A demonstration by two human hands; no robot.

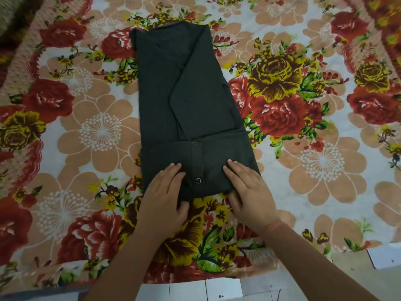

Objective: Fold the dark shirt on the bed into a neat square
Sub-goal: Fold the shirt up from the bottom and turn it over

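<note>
- Dark shirt [191, 109] lies on the bed, on a floral bedsheet [303, 148], roughly centred left to right and running from the far side toward the near side.
- Shirt is folded into a long narrow strip. A sleeve [201, 101] lies diagonally on top, from the far right corner down toward the middle.
- Near end of the strip is turned up and over onto itself, making a band across the full width. Its upper edge shows as a straight line across the shirt, just nearer than the sleeve's end.
- A placket with one round snap button [198, 180] faces up on that band, between the two hands.
- Left hand [165, 196]: palm down, fingers spread flat on the near left part of the band. Thumb is tucked at the near fold edge, touching the cloth. Pressing rather than gripping; not clenched.
- Right hand [249, 190]: palm down, fingers straight and together, laid flat on the near right part of the band, fingertips pointing far-left. Also pressing, nothing pinched that I can see.
- A thin reddish band [273, 227] sits on the right wrist.
- Both forearms come in from the near edge, bare.
- Bedsheet pattern: red and yellow roses, peach flowers on white. It lies mostly smooth around the shirt.
- Near edge, beyond the bed: pale tiled floor [223, 287].
- Far left corner is blurred; cannot tell what is there.
</note>
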